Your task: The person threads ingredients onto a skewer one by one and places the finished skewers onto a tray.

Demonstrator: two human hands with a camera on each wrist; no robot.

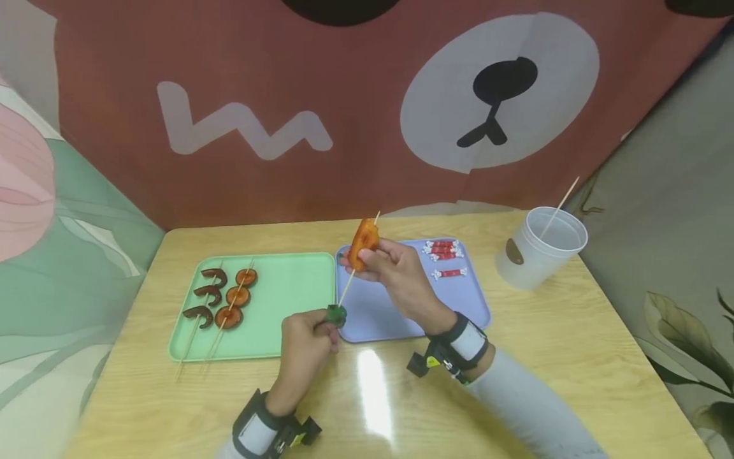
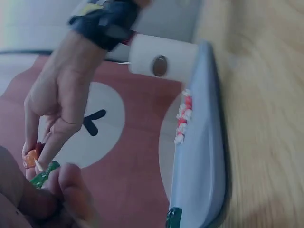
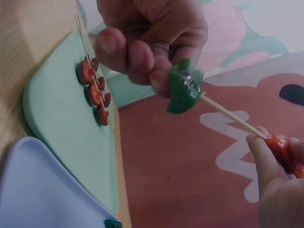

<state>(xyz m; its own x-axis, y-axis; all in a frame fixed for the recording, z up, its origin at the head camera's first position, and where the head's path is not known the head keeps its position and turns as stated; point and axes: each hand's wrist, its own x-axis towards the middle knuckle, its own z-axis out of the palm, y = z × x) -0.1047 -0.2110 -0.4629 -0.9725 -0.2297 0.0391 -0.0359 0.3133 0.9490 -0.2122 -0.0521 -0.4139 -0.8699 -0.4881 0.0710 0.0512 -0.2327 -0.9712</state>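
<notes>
My right hand [image 1: 404,280] holds a glossy orange-brown food piece [image 1: 364,243], long and rounded, threaded on a thin wooden skewer [image 1: 346,288]. The skewer's tip pokes out above it. Lower down, my left hand [image 1: 306,344] pinches a shiny green pepper-like piece [image 1: 336,315], which meets the skewer's lower end. In the right wrist view the stick [image 3: 232,114] runs from the green piece [image 3: 184,88] to the orange one [image 3: 284,149]. Both hands are raised over the blue tray's [image 1: 373,319] left side. Whether the stick passes through the green piece is hard to tell.
On the green tray [image 1: 298,274] lie a skewer of brown curled pieces [image 1: 209,293] and one of round slices [image 1: 237,296]. Several red pieces with white ends [image 1: 443,248] sit on the blue tray, plus another green piece [image 2: 174,217]. A translucent cup [image 1: 530,255] with a stick stands right.
</notes>
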